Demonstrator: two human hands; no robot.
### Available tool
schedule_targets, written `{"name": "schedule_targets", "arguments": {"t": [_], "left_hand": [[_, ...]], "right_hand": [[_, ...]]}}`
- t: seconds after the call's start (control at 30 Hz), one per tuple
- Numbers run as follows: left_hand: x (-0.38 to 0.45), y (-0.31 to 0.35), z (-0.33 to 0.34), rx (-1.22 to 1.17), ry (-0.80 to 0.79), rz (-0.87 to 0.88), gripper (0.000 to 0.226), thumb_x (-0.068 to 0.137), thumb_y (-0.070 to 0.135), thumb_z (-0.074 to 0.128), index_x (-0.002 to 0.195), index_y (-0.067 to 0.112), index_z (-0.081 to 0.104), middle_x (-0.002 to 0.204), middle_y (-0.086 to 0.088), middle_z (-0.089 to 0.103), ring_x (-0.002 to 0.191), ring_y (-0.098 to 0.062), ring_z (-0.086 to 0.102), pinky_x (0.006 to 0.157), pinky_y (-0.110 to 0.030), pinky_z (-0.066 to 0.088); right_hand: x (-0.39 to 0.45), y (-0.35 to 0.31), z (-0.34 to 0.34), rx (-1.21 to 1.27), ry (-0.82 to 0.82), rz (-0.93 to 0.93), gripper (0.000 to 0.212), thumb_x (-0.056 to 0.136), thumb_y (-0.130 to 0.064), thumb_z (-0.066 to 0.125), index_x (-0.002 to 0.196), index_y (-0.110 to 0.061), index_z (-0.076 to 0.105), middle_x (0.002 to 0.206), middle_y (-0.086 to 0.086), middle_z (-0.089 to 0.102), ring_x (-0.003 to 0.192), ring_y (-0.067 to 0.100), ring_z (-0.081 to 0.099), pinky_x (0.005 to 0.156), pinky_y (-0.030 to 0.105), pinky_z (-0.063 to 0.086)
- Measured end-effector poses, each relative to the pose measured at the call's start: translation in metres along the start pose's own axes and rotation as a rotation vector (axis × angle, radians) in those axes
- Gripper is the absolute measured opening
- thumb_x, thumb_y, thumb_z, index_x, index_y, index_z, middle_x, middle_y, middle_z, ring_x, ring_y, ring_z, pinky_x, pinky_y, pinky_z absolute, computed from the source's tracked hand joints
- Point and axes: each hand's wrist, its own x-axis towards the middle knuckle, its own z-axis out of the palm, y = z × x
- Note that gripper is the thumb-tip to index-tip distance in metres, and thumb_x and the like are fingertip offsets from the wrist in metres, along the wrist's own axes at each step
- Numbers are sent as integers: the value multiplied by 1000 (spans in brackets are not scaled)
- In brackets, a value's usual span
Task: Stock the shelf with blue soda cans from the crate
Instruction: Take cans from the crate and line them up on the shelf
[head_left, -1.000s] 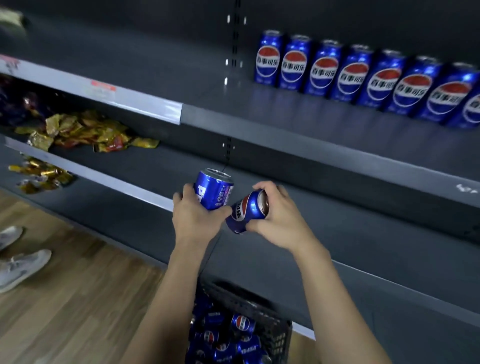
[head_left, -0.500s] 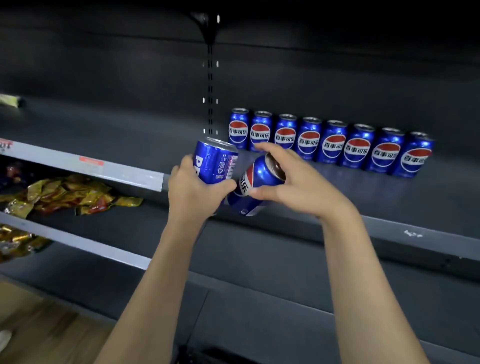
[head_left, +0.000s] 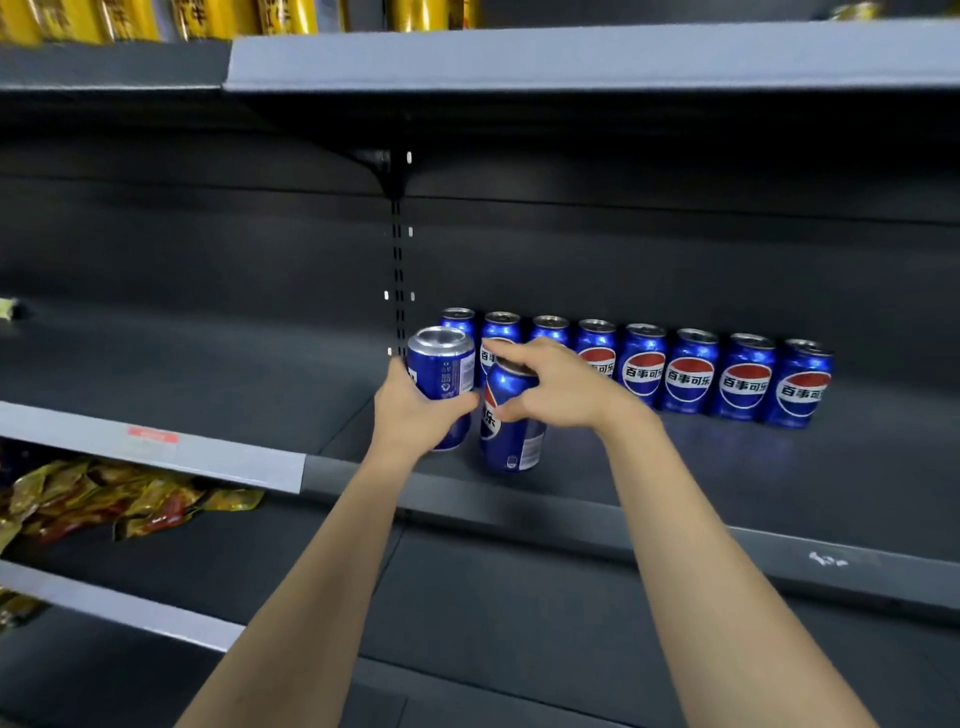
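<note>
Dark grey shelf (head_left: 649, 467) at chest height, back row of eight blue cans (head_left: 691, 376) already lined up against the rear wall. Left hand (head_left: 415, 415) wraps one can (head_left: 441, 364) by its side, right hand (head_left: 556, 387) pinches a second can (head_left: 511, 426) from the top; both sit in front of the row's left end, second one tilted, about at shelf level. Judging front row just starting, most of it unfilled. Crate not in view, remaining stock unknown.

A shop: dark retail shelving (head_left: 467, 499) (price strips) holding rowed soda cans (head_left: 691, 374).
</note>
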Motion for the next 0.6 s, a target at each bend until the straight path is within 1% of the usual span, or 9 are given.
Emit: {"name": "schedule_targets", "arguments": {"t": [0.03, 0.1, 0.17, 0.23, 0.3, 0.4, 0.53, 0.6], "left_hand": [[4, -4, 2, 10, -10, -8, 62, 63, 19, 84, 113, 16, 47, 98, 9, 56, 82, -5, 54, 65, -16, 39], [10, -12, 6, 31, -18, -21, 65, 64, 18, 83, 117, 14, 47, 102, 6, 56, 87, -10, 55, 71, -21, 40], [16, -19, 9, 45, -17, -32, 68, 64, 18, 83, 120, 12, 46, 104, 4, 55, 89, -11, 54, 72, -22, 40], [22, -25, 11, 48, -12, -46, 69, 64, 19, 83, 122, 12, 45, 105, 4, 55, 90, -11, 53, 73, -23, 40], [27, -32, 11, 53, -13, -62, 70, 64, 20, 84, 123, 12, 45, 108, 3, 56, 92, -12, 53, 75, -25, 40], [32, -44, 11, 55, -14, -80, 75, 62, 22, 85, 125, 13, 44, 111, 3, 55, 95, -13, 53, 77, -26, 41], [37, -54, 10, 32, -23, -84, 74, 62, 19, 85, 124, 15, 44, 110, 4, 56, 96, -14, 56, 76, -26, 42], [40, -58, 10, 29, -42, -76, 77, 62, 19, 86, 125, 16, 43, 113, 3, 58, 97, -14, 57, 78, -28, 45]], "right_hand": [[4, 4, 2, 7, -10, 5, 80, 81, -20, 71, 146, -38, 29, 132, -1, 36, 122, 15, 39, 87, 22, 34], [12, 10, 6, 33, -21, 10, 80, 81, -20, 72, 146, -38, 29, 138, 0, 34, 126, 15, 37, 89, 22, 34], [18, 15, 9, 53, -27, 6, 80, 80, -18, 72, 146, -37, 31, 140, -1, 34, 129, 15, 36, 90, 22, 36], [24, 19, 13, 60, -38, -9, 77, 80, -17, 72, 145, -35, 35, 138, -1, 34, 125, 13, 38, 86, 21, 37], [30, 23, 16, 73, -42, -23, 74, 80, -16, 73, 143, -34, 38, 138, -2, 35, 120, 10, 39, 86, 20, 35], [38, 28, 19, 105, -65, -44, 72, 80, -14, 73, 142, -33, 40, 139, -4, 35, 122, 9, 40, 90, 19, 35], [44, 33, 22, 167, -81, -60, 71, 79, -12, 74, 139, -37, 43, 137, -7, 36, 127, 10, 40, 100, 25, 39], [44, 34, 22, 178, -81, -62, 71, 79, -12, 74, 138, -38, 43, 137, -7, 36, 127, 10, 40, 102, 27, 40]]}}
